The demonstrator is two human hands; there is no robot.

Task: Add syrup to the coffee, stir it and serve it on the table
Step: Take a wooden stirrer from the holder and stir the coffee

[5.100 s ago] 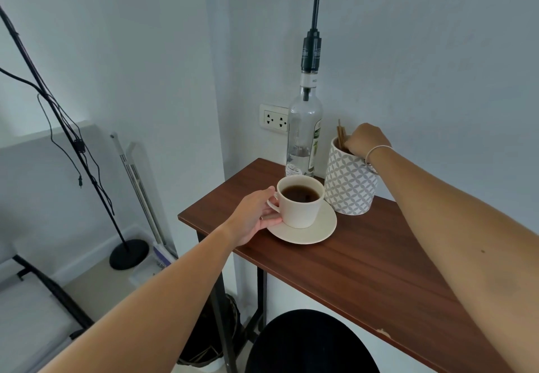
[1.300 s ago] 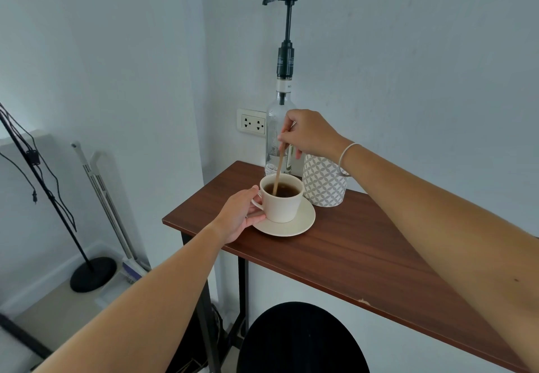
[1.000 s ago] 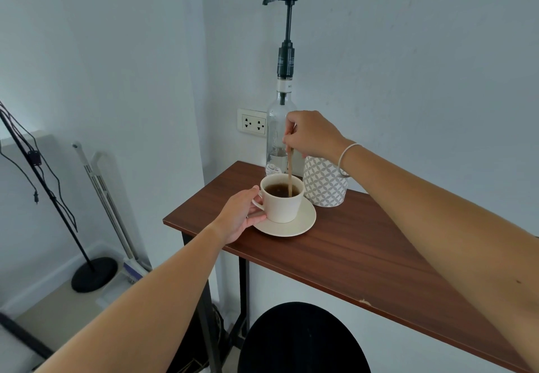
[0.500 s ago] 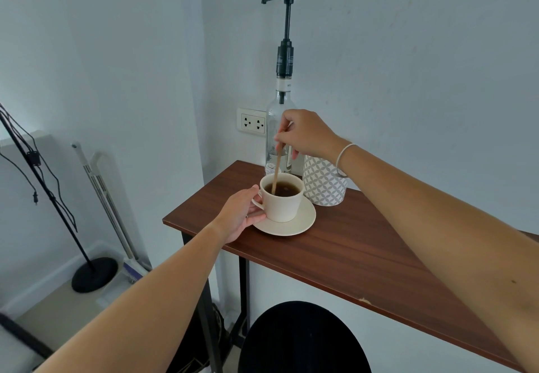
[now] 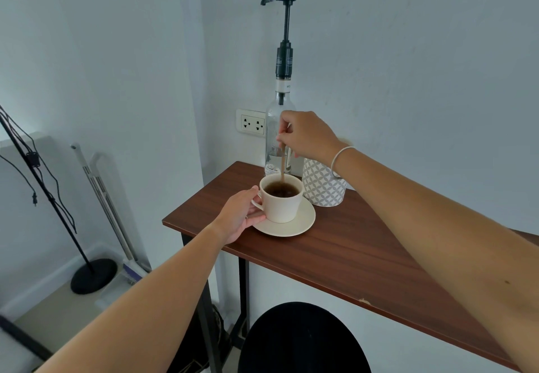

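Note:
A cream cup of dark coffee [image 5: 281, 203] stands on a cream saucer [image 5: 303, 222] near the left end of a narrow brown table [image 5: 350, 253]. My left hand [image 5: 239, 216] grips the cup by its handle side. Above the cup, my right hand [image 5: 306, 136] pinches a thin wooden stir stick [image 5: 282, 168], its lower end dipped in the coffee. Behind the cup stands a clear syrup bottle [image 5: 274, 156] with a tall black pump.
A white patterned holder [image 5: 322, 188] stands just right of the cup, against the wall. A wall socket [image 5: 252, 123] sits behind the bottle. A black round stool [image 5: 303, 340] is below the table's front edge. A black stand [image 5: 87, 275] is on the floor at left.
My right hand took a stick from the patterned holder and put it in the coffee. Over the last second the stick swings around inside the cup. My left hand stays on the cup.

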